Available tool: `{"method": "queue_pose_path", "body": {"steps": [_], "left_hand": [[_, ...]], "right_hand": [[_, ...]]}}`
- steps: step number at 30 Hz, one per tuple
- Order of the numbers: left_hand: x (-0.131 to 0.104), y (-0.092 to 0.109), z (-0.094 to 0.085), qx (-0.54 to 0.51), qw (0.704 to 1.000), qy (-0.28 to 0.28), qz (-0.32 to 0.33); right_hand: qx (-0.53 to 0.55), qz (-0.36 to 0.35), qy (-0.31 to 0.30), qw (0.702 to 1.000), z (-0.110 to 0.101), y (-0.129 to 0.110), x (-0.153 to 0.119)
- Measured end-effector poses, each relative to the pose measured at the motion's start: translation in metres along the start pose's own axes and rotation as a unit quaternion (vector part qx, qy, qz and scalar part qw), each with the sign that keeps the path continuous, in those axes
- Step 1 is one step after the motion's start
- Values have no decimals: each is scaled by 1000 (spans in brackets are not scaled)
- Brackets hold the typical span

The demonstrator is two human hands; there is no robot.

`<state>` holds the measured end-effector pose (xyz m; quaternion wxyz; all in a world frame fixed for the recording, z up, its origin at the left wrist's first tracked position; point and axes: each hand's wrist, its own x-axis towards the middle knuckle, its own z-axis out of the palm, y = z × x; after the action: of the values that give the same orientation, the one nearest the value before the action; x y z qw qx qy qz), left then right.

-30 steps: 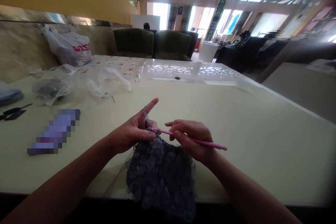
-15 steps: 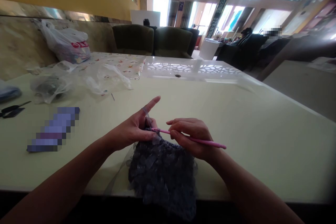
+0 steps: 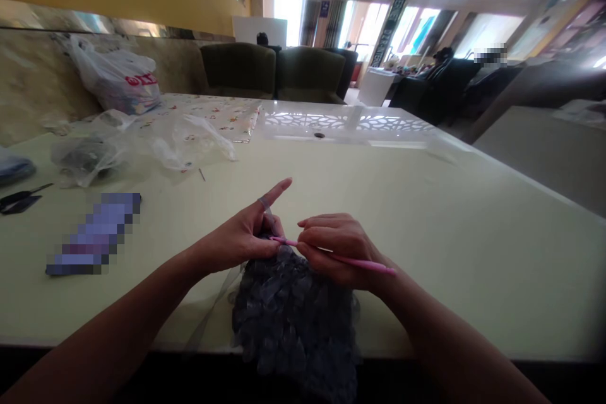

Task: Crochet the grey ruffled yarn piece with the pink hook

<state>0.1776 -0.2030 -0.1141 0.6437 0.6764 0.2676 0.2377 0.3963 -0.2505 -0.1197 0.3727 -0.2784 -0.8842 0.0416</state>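
My left hand point(image 3: 250, 230) pinches the top edge of a dark grey crocheted piece point(image 3: 296, 315) between thumb and fingers, index finger stretched out. A grey ribbon-like yarn point(image 3: 266, 205) loops over that finger and runs down to the work; another length trails below the wrist. In my right hand point(image 3: 338, 249) is a pink crochet hook point(image 3: 355, 262), gripped like a knife with its tip at the work's top edge beside my left thumb. The crocheted piece is covered in shiny flaps and hangs over the table's front edge.
On the pale table point(image 3: 449, 233) at left lie a blurred-out flat item point(image 3: 95, 233), dark scissors point(image 3: 21, 200) and a clear bag with dark contents point(image 3: 89, 154). Behind them are a crumpled clear bag point(image 3: 184, 142) and a full white carrier bag point(image 3: 116, 79). Green chairs point(image 3: 237, 69) stand beyond.
The hook has shifted left and its handle end tilts lower, with my right hand moving slightly left along with it. My left hand keeps its pinch, almost still.
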Motion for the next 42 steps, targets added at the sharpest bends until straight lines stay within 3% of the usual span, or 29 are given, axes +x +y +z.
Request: {"method": "queue_pose_path", "body": {"steps": [5,9,13,20,24,27,33,37,42], "left_hand": [[1,0,2,13,1000,11,6],[1,-1,1,-44,999,15,8],[1,-1,-1,-41,999,29,-7],[2,-2,-11,-83,996,-28,-2],[5,-9,-30,-92,992,-83,14],[8,-12,-36,-90,993,-72,20],[6,-9,-19,-74,997,-19,2],[4,-4,-5,15,999,35,-5],[4,-2,7,91,994,60,-5]], "right_hand": [[-25,10,3,1000,4,-3,3],[-55,-3,73,996,13,-3,3],[11,-9,78,997,14,-1,1],[223,172,66,957,4,-5,2],[221,180,61,957,3,-4,3],[183,147,58,970,5,-2,2],[95,53,44,993,11,-2,2],[29,67,40,997,15,-4,2],[-15,83,11,996,20,-2,1]]}}
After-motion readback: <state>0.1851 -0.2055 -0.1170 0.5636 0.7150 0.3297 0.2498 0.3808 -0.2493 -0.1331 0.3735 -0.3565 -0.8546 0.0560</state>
